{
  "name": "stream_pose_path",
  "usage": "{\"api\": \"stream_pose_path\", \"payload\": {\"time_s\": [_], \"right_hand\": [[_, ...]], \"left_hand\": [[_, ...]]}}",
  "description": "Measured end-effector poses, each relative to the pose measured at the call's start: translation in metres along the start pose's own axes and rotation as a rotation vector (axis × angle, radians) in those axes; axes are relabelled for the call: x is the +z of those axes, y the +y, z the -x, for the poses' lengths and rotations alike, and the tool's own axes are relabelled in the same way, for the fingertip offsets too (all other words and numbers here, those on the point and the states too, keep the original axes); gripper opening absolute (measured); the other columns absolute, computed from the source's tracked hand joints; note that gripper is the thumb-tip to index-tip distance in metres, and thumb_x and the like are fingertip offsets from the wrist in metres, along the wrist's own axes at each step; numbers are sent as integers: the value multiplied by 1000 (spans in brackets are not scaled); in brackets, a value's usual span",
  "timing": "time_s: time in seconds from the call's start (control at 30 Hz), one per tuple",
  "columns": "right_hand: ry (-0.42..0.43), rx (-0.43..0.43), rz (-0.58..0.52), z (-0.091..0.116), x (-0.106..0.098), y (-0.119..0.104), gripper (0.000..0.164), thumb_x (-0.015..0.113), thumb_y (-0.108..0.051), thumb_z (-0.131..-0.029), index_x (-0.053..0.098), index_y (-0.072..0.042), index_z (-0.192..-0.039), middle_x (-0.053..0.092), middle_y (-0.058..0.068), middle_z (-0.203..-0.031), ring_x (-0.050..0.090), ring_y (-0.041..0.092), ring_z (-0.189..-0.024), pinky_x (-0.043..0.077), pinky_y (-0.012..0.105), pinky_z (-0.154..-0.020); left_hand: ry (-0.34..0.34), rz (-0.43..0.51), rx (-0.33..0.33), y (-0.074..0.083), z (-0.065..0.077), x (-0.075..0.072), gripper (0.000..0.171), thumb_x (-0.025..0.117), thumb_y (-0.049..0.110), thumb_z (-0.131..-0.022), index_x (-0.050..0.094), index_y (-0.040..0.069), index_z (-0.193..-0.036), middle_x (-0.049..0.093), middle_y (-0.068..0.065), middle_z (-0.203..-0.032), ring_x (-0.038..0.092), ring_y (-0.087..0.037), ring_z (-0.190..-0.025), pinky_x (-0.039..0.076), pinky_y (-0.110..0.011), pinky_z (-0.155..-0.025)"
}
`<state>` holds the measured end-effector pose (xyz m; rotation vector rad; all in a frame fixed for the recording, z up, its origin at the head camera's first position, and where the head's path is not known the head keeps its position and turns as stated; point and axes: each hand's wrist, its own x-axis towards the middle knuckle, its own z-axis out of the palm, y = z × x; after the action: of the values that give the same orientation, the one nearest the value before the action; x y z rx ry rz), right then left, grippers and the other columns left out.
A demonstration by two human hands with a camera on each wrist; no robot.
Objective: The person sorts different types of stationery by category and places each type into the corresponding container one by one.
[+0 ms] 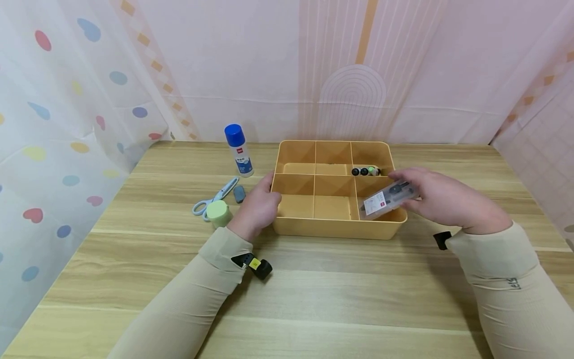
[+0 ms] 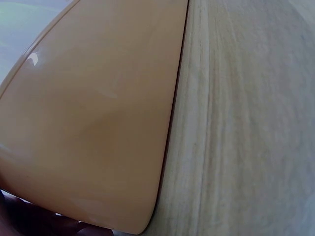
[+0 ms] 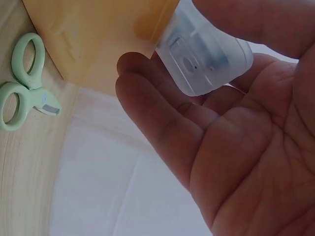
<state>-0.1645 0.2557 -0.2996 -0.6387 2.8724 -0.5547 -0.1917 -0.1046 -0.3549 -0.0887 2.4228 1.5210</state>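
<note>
A yellow-orange organizer box (image 1: 338, 228) with several compartments sits on the table. My left hand (image 1: 257, 207) grips its left wall, fingers along the outside and thumb at the rim; in the left wrist view the box's front wall (image 2: 98, 113) fills much of the picture. My right hand (image 1: 441, 199) holds a clear plastic case (image 1: 389, 199) with a white label and dark pieces inside, between thumb and fingers. Its labelled end tilts down into the front right compartment. In the right wrist view, the case's rounded end (image 3: 206, 59) shows between the fingers (image 3: 152, 103) and thumb.
Small black-ended cylinders (image 1: 364, 171) lie in the back right compartment. Left of the box are a blue-capped bottle (image 1: 239, 152), blue scissors (image 1: 219, 195), a grey-blue eraser-like block (image 1: 239, 194) and a green-lidded container (image 1: 218, 213). Green scissors (image 3: 33, 88) show in the right wrist view.
</note>
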Motion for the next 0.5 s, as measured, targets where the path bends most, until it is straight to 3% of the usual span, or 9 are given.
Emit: {"api": "stream_pose_path", "payload": {"time_s": [0.27,0.5], "right_hand": [[-16,48,-35,0,-2,0,65,70,-8,-95,46,0,-155,56,28,-145,57,40,-127,47,63,-107],[-10,40,-27,-1,-3,2,66,72,-8,-94,45,1,-155,59,26,-140,59,40,-125,48,62,-107]], "left_hand": [[0,6,6,0,0,0,69,37,10,-106,20,27,-170,34,-4,-172,41,-30,-149,25,-59,-129],[-2,9,13,0,0,0,68,36,10,-106,21,27,-170,35,-4,-171,41,-31,-150,25,-59,-129]]}}
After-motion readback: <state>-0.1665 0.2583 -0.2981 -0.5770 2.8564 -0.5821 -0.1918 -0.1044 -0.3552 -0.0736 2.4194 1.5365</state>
